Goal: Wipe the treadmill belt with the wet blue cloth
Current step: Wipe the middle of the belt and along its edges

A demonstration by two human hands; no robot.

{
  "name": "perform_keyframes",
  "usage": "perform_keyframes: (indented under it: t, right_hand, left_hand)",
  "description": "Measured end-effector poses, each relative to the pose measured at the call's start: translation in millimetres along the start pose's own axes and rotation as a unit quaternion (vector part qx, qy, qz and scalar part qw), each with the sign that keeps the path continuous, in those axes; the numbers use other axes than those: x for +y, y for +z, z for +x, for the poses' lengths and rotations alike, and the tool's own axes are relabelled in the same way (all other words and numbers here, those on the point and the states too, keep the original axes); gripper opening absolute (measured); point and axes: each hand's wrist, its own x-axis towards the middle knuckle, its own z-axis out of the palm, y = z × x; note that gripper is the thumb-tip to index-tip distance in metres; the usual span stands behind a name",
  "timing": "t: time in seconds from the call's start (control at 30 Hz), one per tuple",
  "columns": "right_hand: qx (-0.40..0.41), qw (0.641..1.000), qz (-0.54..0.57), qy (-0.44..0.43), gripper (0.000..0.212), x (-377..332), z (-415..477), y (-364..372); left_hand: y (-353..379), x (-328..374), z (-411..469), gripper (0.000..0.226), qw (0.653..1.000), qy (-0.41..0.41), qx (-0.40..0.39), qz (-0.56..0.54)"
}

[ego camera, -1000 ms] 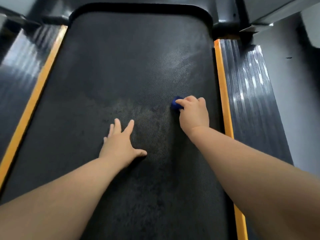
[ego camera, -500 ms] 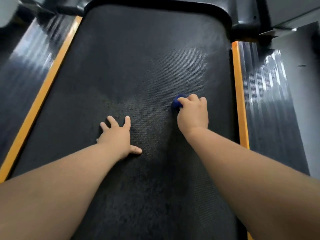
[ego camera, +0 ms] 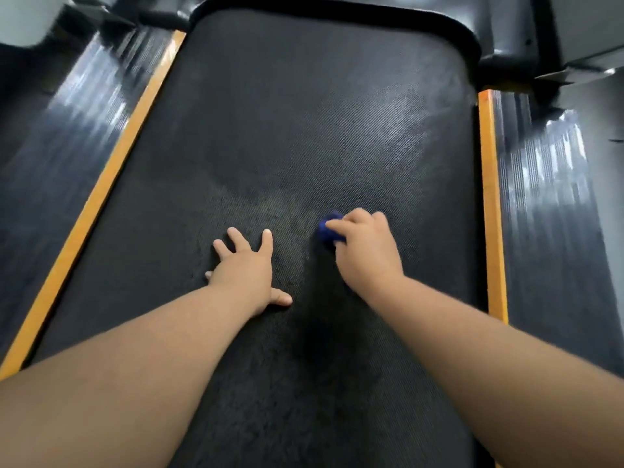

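The black textured treadmill belt [ego camera: 304,130] fills the middle of the view, with a paler patch toward its far right. My right hand [ego camera: 366,253] grips a bunched wet blue cloth [ego camera: 329,229] and holds it down on the belt just right of centre; only a small part of the cloth shows past my fingers. My left hand [ego camera: 248,270] rests flat on the belt to the left of the cloth, fingers spread.
Orange strips [ego camera: 101,204] [ego camera: 489,204] border the belt on both sides, with ribbed shiny black side rails [ego camera: 57,146] [ego camera: 553,204] beyond them. The black motor cover [ego camera: 337,11] curves across the far end.
My right hand has drawn the cloth a little left and toward me along the belt. My left hand stays flat on the belt. The view has shifted.
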Motion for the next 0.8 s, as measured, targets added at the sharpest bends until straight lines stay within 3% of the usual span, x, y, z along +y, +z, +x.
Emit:
perform_keyframes:
  t: [0.1, 0.2, 0.27, 0.33, 0.4, 0.43, 0.5, 0.6, 0.67, 0.7, 0.73, 0.8]
  right_hand:
    - [-0.072, 0.993, 0.077, -0.058, 0.031, 1, -10, -9]
    - [-0.036, 0.989, 0.136, -0.039, 0.043, 26, 3, -24]
    - [0.007, 0.997, 0.06, 0.04, 0.05, 56, -14, -22]
    - [0.016, 0.996, -0.046, 0.078, 0.054, 77, -44, -13]
    - [0.006, 0.994, -0.072, 0.079, 0.054, 88, -51, -9]
    - [0.006, 0.995, -0.066, 0.072, 0.054, 88, -48, -7]
    - [0.009, 0.996, -0.06, 0.065, 0.054, 87, -48, -6]
    - [0.026, 0.996, -0.061, 0.067, 0.057, 91, -51, -3]
    - [0.024, 0.996, -0.056, 0.071, 0.056, 91, -50, -3]
    - [0.024, 0.996, -0.052, 0.071, 0.056, 90, -49, -4]
    - [0.024, 0.996, -0.05, 0.073, 0.055, 90, -48, -5]
    - [0.025, 0.995, -0.052, 0.077, 0.054, 88, -49, -5]
  left_hand:
    - [-3, 2, -3, 0.124, 1.0, -0.004, -0.006, -0.004]
    - [-6, 1, -4, 0.127, 1.0, 0.0, -0.012, -0.016]
    - [-9, -1, -6, 0.13, 0.999, -0.003, -0.021, -0.037]
    - [-16, 5, -8, 0.125, 0.99, -0.01, 0.001, -0.14]
    - [-19, 24, -2, 0.108, 0.968, 0.065, 0.121, -0.208]
    - [-16, 37, -3, 0.099, 0.96, 0.132, 0.173, -0.174]
    - [5, 67, -5, 0.085, 0.944, 0.239, 0.209, -0.087]
    - [27, 78, 4, 0.05, 0.923, 0.309, 0.221, -0.056]
    - [23, 59, 21, 0.042, 0.892, 0.352, 0.282, -0.008]
    - [17, 47, 33, 0.04, 0.884, 0.339, 0.324, -0.01]
    - [9, 36, 42, 0.037, 0.899, 0.28, 0.334, -0.04]
    - [-10, 25, 60, 0.043, 0.931, 0.113, 0.319, -0.135]
